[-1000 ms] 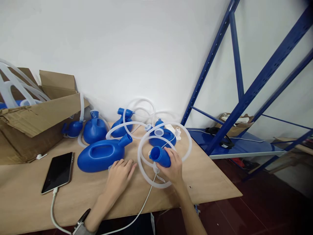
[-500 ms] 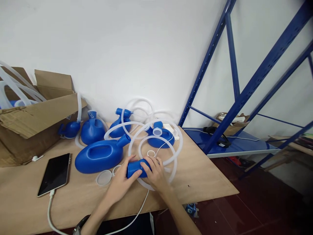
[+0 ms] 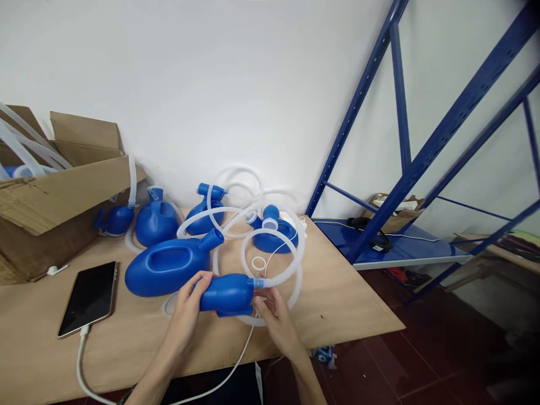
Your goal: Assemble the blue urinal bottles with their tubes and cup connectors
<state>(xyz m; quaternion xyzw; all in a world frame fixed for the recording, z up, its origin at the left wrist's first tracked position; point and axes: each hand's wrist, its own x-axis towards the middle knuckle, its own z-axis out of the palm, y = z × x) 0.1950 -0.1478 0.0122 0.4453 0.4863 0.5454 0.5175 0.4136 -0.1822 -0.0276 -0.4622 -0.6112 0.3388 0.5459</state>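
My left hand (image 3: 189,304) is closed round the wide left end of a blue plastic urinal head (image 3: 230,293), held level just above the table. At its right end a metal clip sits where a translucent hose (image 3: 280,275) joins it. My right hand (image 3: 276,318) is closed at that end, its thumb against the blue edge and its other fingers partly hidden behind the hose joint. Beside my left hand lies a blue urinal bottle (image 3: 169,267) with a moulded handle. A translucent cap (image 3: 169,304) is partly covered by my left hand. A white ring (image 3: 259,263) lies behind the head.
Along the wall stand more blue bottles (image 3: 157,224) with looped hoses. A cardboard box (image 3: 63,194) full of hoses is at the left, with a tablet (image 3: 88,298) on a white cable in front. Blue metal shelving (image 3: 405,256) stands right of the table (image 3: 350,304).
The blue head has turned and now shows its side and hose joint. My right hand has shifted from its top to the hose end. My left hand has moved slightly left.
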